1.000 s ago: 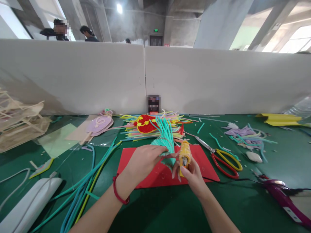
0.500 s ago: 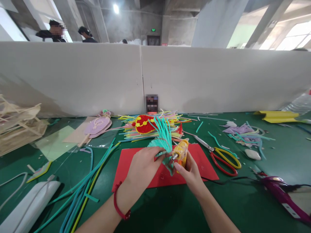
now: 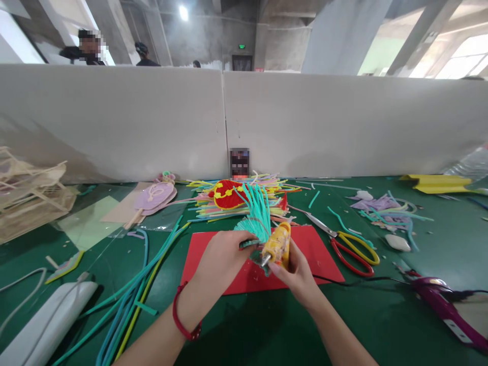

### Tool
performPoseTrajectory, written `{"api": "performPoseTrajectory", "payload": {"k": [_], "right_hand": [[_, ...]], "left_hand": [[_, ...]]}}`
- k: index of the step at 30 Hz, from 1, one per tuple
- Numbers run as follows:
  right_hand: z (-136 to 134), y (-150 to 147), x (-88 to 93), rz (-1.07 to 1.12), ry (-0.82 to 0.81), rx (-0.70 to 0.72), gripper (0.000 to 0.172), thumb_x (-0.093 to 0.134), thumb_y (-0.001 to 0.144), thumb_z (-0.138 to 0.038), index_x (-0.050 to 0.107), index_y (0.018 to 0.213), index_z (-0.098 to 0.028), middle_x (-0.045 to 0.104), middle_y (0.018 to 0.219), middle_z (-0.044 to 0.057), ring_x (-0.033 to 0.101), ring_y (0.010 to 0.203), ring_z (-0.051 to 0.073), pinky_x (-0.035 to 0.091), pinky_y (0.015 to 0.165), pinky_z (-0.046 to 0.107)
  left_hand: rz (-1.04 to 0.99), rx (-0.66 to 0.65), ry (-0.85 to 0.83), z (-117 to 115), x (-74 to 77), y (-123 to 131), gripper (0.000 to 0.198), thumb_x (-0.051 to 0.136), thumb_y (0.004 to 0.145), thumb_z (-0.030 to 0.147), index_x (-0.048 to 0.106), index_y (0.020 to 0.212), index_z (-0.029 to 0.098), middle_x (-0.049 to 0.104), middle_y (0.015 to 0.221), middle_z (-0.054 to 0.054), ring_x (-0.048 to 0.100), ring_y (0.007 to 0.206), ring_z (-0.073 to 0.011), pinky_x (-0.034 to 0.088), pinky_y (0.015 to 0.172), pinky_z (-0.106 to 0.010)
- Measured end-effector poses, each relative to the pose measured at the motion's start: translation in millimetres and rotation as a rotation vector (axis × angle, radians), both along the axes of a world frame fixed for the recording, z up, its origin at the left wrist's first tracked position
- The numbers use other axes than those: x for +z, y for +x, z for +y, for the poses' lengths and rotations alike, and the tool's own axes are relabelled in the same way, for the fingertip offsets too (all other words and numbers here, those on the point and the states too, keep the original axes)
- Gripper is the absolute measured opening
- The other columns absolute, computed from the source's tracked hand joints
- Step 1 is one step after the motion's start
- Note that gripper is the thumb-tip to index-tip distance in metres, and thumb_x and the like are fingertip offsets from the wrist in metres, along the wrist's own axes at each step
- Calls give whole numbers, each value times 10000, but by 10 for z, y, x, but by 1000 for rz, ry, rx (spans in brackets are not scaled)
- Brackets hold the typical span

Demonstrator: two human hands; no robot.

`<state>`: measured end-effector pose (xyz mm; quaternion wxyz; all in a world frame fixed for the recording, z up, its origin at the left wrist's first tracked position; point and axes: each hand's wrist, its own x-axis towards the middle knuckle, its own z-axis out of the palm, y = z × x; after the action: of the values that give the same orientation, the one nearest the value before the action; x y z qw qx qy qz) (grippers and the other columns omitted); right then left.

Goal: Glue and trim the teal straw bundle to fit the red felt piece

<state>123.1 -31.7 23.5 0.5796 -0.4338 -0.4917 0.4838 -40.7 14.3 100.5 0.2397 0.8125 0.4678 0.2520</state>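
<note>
With the left hand (image 3: 224,256) I am pinching the near end of the turquoise bundle (image 3: 256,218) above the red sheet (image 3: 322,259), its strands fanning out toward the heap of coloured stems (image 3: 211,212) and the red oval piece (image 3: 227,194). With the right hand (image 3: 299,272) I am grasping the yellow glue gun (image 3: 279,245) just beside it, the metal nozzle slanting down toward that pinched end, though I am not managing to tell whether they are touching. To the right, the scissors (image 3: 355,255) are lying open-handled on the green table (image 3: 251,333).
</note>
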Motion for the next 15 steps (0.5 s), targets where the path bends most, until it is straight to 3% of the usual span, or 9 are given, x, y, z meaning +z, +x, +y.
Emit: {"api": "performPoseTrajectory", "payload": {"k": [5, 11, 15], "right_hand": [[38, -24, -2, -10, 9, -88, 474, 734, 683, -392, 560, 1088, -217, 686, 990, 63, 660, 890, 229, 560, 729, 328], [102, 54, -10, -282, -77, -582, 425, 715, 666, -425, 529, 970, -194, 639, 781, 15, 613, 679, 174, 501, 584, 265], [78, 71, 21, -428, -98, -646, 359, 682, 661, -456, 491, 838, -209, 531, 599, -46, 520, 515, 134, 418, 464, 230]], "left_hand": [[11, 55, -31, -32, -47, 52, 183, 569, 824, 168, 730, 854, 249, 744, 876, 8, 696, 785, -187, 523, 688, -251], [-8, 148, 71, -74, -134, 110, 154, 608, 836, 254, 713, 949, 245, 735, 970, -6, 689, 882, -221, 543, 808, -329], [-114, 153, 99, -27, -129, 54, 183, 586, 841, 174, 706, 958, 247, 731, 988, 16, 689, 899, -195, 544, 841, -307]]}}
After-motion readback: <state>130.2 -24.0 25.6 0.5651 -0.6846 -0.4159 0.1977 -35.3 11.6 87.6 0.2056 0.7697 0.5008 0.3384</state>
